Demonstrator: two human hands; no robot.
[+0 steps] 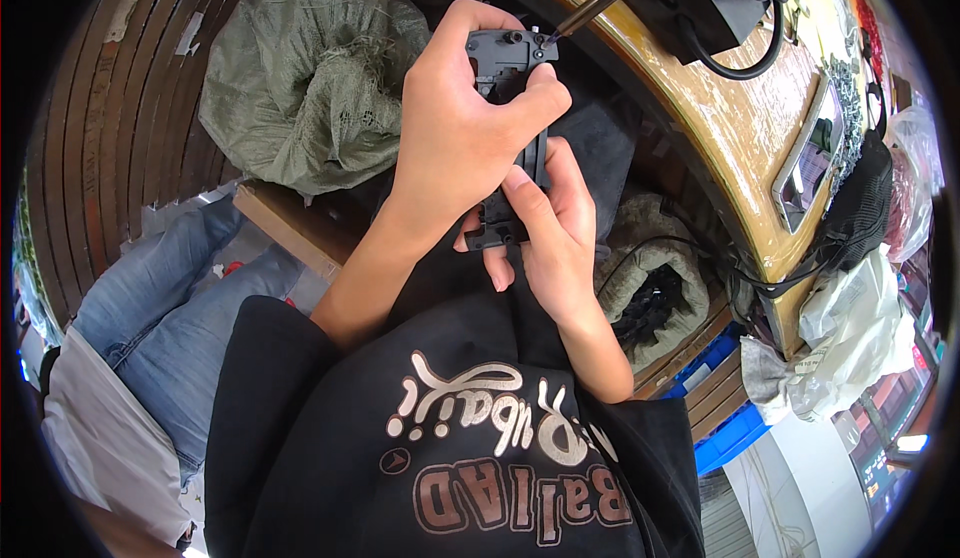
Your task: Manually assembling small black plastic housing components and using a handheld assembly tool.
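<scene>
A long black plastic part [497, 55] with small posts and holes is held upright between my two hands. My left hand [455, 128] is closed round its upper half, the thumb lying across the front. Lower down, my right hand [560, 233] grips the bottom end between thumb and fingers. The metal bit of a screwdriver-like tool [605, 0] points down at the part's top right corner, by a small screw or post; whether it touches cannot be made out. My fingers hide the middle of the part.
A yellow wooden bench [690, 88] curves along the right, with a black cabled device [715, 23] and a framed glossy panel [808, 163]. A green woven sack [310, 83] stands left; an open sack [655, 293] of black pieces sits right. Another person's jeans [170, 308] show at left.
</scene>
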